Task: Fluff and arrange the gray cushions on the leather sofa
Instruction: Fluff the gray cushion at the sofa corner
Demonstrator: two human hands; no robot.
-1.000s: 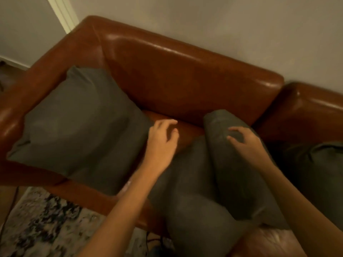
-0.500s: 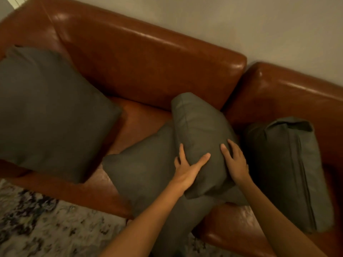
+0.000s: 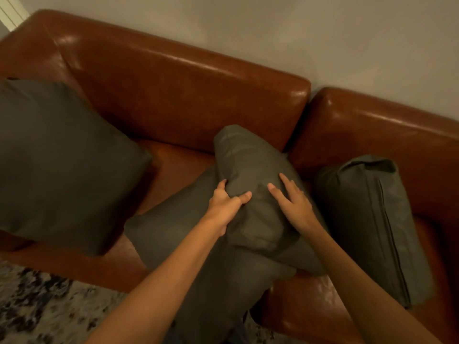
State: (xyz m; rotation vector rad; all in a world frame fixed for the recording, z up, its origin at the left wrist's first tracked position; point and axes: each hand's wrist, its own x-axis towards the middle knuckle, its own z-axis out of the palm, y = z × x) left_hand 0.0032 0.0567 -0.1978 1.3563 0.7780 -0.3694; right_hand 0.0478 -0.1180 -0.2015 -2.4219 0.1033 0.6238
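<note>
Cushions on a brown leather sofa (image 3: 178, 95), seen from above by the head camera. We count four gray cushions. We see the upper middle cushion (image 3: 250, 170) lying tilted across the lower middle cushion (image 3: 183, 234), its far corner reaching toward the gap between the two backrest sections. The lower one lies flat on the seat, and its near end hangs over the sofa's front edge. Both hands are on the upper middle cushion. The left hand (image 3: 224, 207) grips its left edge: the fingers curl around the seam and bunch the fabric, with the thumb pressed on the top face. The right hand (image 3: 291, 199) lies flat on the right side of the same cushion, fingers straight and slightly spread, holding nothing. We note that the two hands sit near each other, apart, with a strip of fabric between them.

The large left cushion (image 3: 62, 165) leans against the backrest at the sofa's left end, well apart from the middle pair. The right cushion (image 3: 372, 224) stands on its edge on the right seat, just beside the upper middle cushion, its seam facing us. A patterned rug (image 3: 37, 306) lies on the floor in front of the sofa, and a pale wall (image 3: 273, 33) rises behind it.
</note>
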